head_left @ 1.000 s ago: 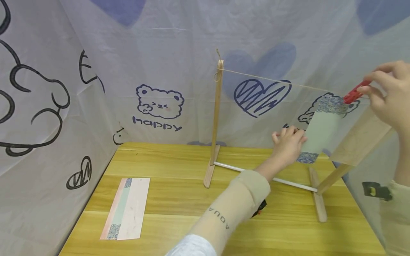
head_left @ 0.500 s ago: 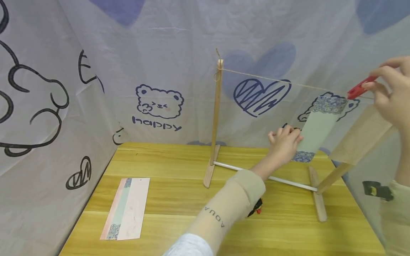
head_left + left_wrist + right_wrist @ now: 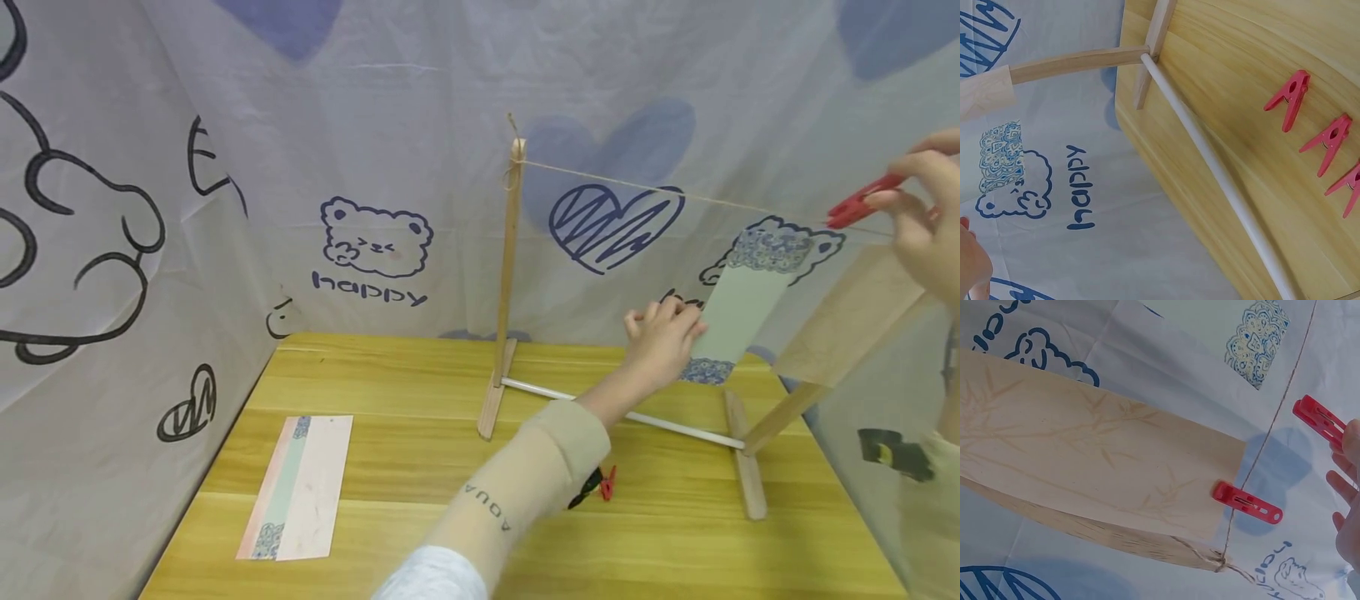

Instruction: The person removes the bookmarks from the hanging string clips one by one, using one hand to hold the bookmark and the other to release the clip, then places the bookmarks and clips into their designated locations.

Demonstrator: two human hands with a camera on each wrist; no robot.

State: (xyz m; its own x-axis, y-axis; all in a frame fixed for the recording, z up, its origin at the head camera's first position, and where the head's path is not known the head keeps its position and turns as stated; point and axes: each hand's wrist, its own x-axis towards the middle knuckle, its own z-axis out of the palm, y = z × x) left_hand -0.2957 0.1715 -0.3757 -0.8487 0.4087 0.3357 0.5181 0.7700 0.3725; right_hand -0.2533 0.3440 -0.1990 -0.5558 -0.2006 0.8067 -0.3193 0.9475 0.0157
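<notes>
A red clip (image 3: 862,202) has drawn up and away from the top corner of a green strip (image 3: 748,304), leaving the strip, it appears, unfastened and hanging from a person's left hand (image 3: 662,342) alone. The right hand (image 3: 932,221) pinches the clip between thumb and fingers, its palm side turned toward the strip below and to the left. The left arm stretches across the worktop (image 3: 405,475), fingers curled onto the strip's near edge; how firmly is hard to tell. A string (image 3: 607,179) runs above the left fingers; below the right ones, a tan sheet (image 3: 1097,437) hangs from it, already clipped.
</notes>
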